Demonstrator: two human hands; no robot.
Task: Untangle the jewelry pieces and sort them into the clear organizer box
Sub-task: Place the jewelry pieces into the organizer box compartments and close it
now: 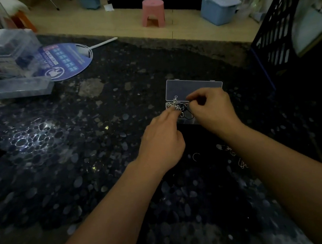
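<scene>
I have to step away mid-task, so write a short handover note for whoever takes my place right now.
Left hand pinches a silver jewelry cluster over the open clear organizer box. Right hand pinches a dark cord tangled with it. Done: box lid open, some pieces seem to lie inside. Left: free this cluster, then sort the loose pieces on the dark table near the right forearm.

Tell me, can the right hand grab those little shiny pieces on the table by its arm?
Probably yes. The loose pieces lie uncovered beside the right forearm, but the right hand is pinching tangled jewelry over the organizer box, so it must let go first.
</scene>
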